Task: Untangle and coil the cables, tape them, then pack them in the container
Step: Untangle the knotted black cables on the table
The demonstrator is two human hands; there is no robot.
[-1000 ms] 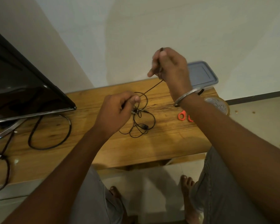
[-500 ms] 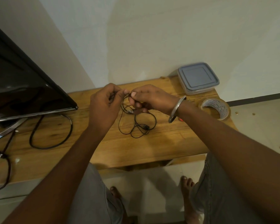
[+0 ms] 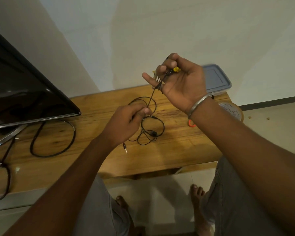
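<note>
A thin black cable lies in tangled loops on the wooden table. My right hand is raised above the table, shut on a bunch of the cable with a small yellow piece showing between the fingers. A taut strand runs down from it to my left hand, which pinches the cable just above the loops. A jack plug dangles below my left wrist. The lidded plastic container sits at the table's far right corner, partly behind my right hand. A tape roll lies next to it.
Orange scissor handles peek out beside my right wrist. A tilted black screen stands at the left, with a thick black cable looped on the table below it. My bare feet rest on the floor under the table edge.
My right hand has risen from beside my left hand to above the table, drawing a strand of the cable taut. My left hand stays pinching the cable over the loops.
</note>
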